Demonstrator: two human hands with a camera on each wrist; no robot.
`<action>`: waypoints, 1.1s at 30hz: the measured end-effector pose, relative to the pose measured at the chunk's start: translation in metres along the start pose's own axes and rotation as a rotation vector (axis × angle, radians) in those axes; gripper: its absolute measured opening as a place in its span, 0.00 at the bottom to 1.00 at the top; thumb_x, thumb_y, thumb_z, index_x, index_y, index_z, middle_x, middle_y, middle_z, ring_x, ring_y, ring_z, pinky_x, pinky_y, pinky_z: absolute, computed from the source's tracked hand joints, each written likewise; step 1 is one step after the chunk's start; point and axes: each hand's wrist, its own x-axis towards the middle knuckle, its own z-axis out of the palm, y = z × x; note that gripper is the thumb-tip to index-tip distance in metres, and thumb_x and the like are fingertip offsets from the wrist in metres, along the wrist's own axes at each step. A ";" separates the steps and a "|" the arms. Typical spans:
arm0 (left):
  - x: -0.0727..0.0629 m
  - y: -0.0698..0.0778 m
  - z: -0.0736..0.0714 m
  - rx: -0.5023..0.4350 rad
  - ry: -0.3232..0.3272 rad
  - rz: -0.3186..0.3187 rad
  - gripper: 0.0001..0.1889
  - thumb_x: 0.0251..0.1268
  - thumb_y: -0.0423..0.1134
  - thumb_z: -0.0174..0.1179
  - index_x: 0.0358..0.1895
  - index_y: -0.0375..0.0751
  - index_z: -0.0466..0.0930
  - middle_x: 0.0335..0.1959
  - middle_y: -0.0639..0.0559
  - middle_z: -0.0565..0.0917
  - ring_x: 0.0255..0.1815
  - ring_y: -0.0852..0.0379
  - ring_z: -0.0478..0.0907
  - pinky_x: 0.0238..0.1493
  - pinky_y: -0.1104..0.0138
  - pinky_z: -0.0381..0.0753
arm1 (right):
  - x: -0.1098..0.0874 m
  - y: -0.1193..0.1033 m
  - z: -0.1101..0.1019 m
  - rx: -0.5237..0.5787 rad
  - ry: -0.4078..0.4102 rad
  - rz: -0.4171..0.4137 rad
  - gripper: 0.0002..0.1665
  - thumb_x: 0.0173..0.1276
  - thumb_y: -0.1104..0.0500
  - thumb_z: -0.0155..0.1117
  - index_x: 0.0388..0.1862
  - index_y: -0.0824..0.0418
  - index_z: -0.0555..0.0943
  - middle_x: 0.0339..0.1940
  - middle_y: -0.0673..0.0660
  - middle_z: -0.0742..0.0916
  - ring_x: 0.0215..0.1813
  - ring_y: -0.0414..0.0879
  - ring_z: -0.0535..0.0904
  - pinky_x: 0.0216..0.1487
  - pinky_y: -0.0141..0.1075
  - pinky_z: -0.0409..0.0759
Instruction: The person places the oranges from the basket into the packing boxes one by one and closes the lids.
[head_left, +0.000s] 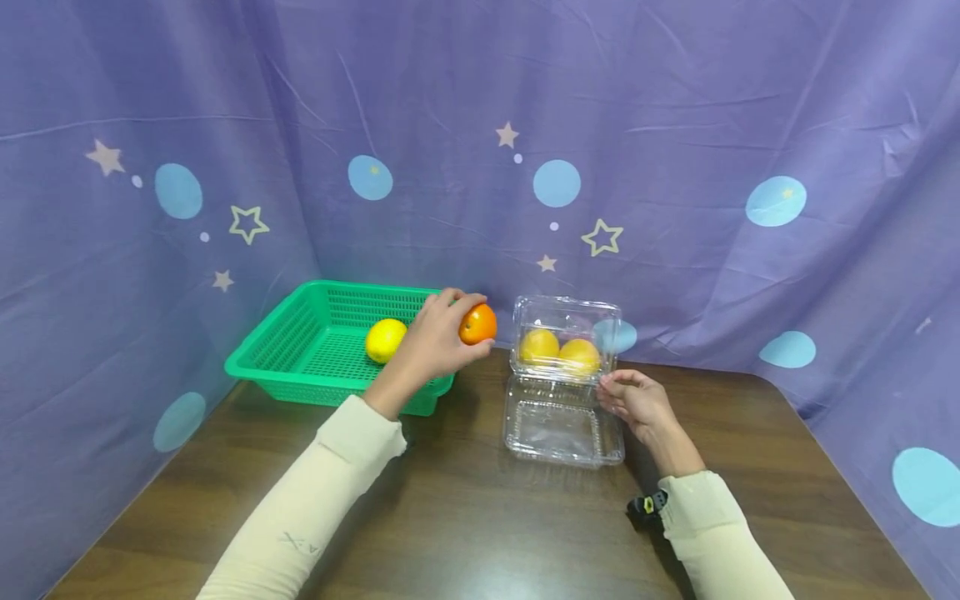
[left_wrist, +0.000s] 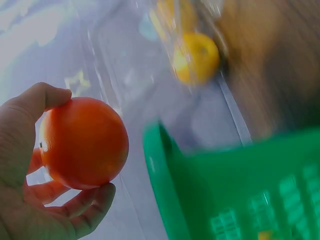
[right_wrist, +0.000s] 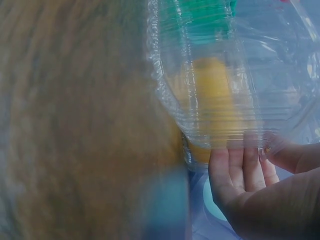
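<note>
My left hand [head_left: 444, 333] holds a smooth orange [head_left: 477, 324] between thumb and fingers, in the air past the right end of the green basket [head_left: 273, 385]. In the left wrist view the orange [left_wrist: 85, 144] fills the grasp. A yellow lemon-like fruit [head_left: 386, 341] lies in the basket. To the right stands a clear plastic clamshell box [head_left: 564, 433], unfolded, one half flat towards me. Two yellow-orange fruits [head_left: 580, 357] show through its raised rear half. My right hand [head_left: 637, 404] pinches the box's right edge near the fold; in the right wrist view its fingers [right_wrist: 250, 170] meet the clear plastic.
The brown wooden table [head_left: 472, 517] runs beneath everything. A purple curtain [head_left: 450, 225] with stars and blue dots hangs close behind the basket and box. A black strap with a small device [head_left: 647, 505] is at the right wrist.
</note>
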 end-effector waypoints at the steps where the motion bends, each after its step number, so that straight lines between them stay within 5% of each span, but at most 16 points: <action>1: -0.001 0.006 0.003 0.009 -0.008 0.017 0.33 0.57 0.54 0.70 0.67 0.50 0.77 0.59 0.45 0.77 0.53 0.44 0.71 0.47 0.53 0.80 | 0.000 0.000 0.001 -0.001 0.003 0.002 0.06 0.72 0.69 0.64 0.39 0.61 0.77 0.29 0.51 0.88 0.34 0.41 0.87 0.45 0.36 0.87; 12: -0.008 0.040 0.044 0.054 -0.122 0.199 0.35 0.56 0.53 0.74 0.68 0.50 0.77 0.60 0.46 0.77 0.53 0.47 0.72 0.48 0.57 0.81 | 0.001 -0.001 0.003 0.013 0.007 0.001 0.05 0.72 0.69 0.64 0.39 0.62 0.76 0.28 0.51 0.88 0.34 0.41 0.87 0.46 0.37 0.87; 23: -0.016 0.057 0.078 0.118 -0.307 0.278 0.34 0.59 0.56 0.71 0.69 0.51 0.76 0.60 0.49 0.77 0.53 0.50 0.73 0.49 0.60 0.81 | -0.001 -0.002 0.003 0.005 0.007 0.004 0.06 0.73 0.69 0.63 0.39 0.61 0.76 0.28 0.51 0.88 0.34 0.41 0.87 0.45 0.36 0.87; 33: -0.025 0.064 0.101 0.264 -0.406 0.336 0.33 0.57 0.57 0.73 0.65 0.53 0.79 0.58 0.48 0.80 0.56 0.48 0.75 0.55 0.58 0.81 | 0.000 0.000 0.003 0.007 0.004 0.010 0.05 0.73 0.70 0.62 0.40 0.62 0.76 0.28 0.52 0.89 0.33 0.41 0.87 0.44 0.37 0.87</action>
